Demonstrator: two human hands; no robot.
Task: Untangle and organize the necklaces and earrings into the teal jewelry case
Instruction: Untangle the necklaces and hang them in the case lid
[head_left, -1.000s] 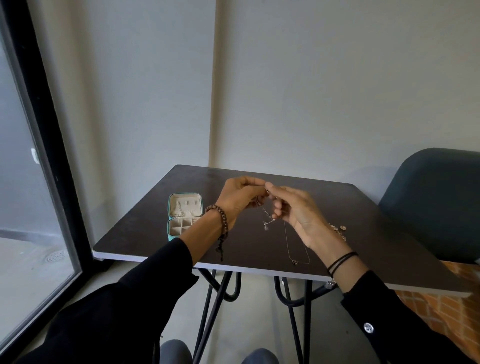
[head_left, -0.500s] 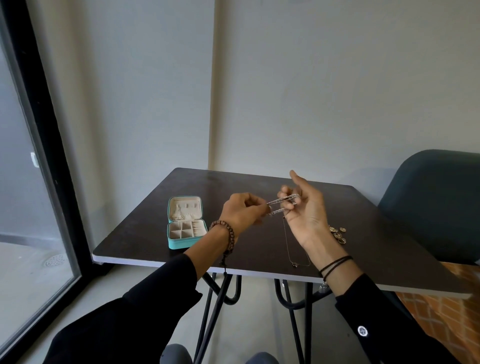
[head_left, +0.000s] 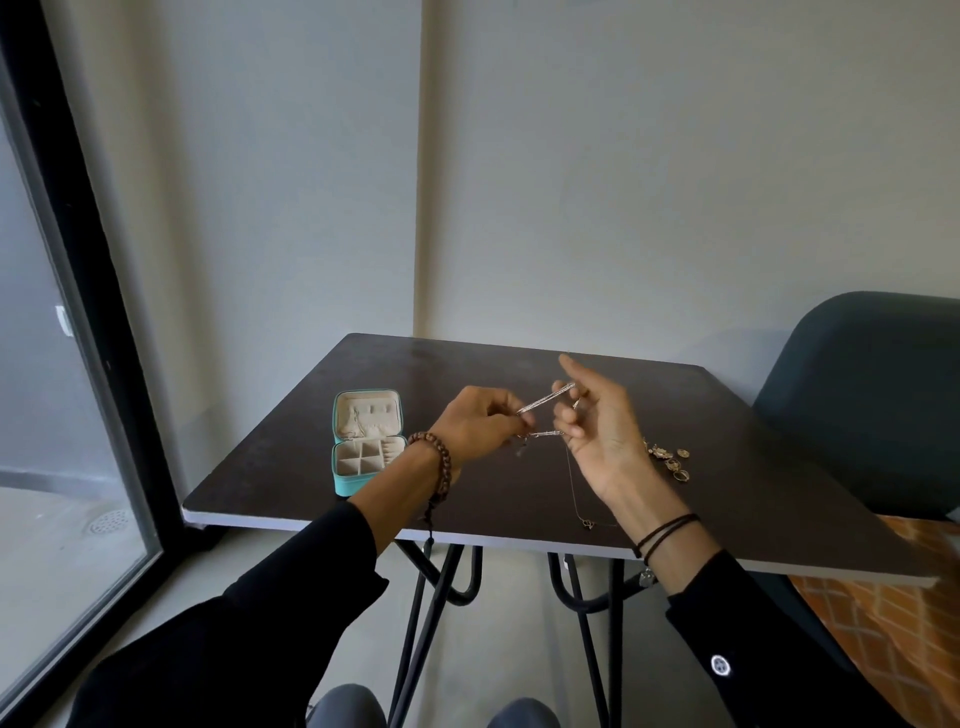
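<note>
A silver chain necklace (head_left: 545, 400) is stretched in two strands between my hands above the dark table (head_left: 519, 374). My left hand (head_left: 478, 423) pinches one end, fingers closed. My right hand (head_left: 597, 426) holds the other end, palm toward me, index finger raised. The teal jewelry case (head_left: 345, 480) stands open at the table's left, cream compartments showing, its lid upright. A thin necklace with a small dark pendant (head_left: 587, 522) lies near the front edge, below my right hand. A pile of gold earrings (head_left: 670, 457) lies to the right of my right hand.
A dark green chair (head_left: 872, 395) stands at the table's right. A black-framed glass door (head_left: 67, 312) fills the left side. Grey walls meet behind the table. Black hairpin legs (head_left: 431, 582) show under the front edge.
My hands drew apart, pulling the silver chain taut into two strands. My right hand turned palm up and opened its fingers; my left hand dropped slightly.
</note>
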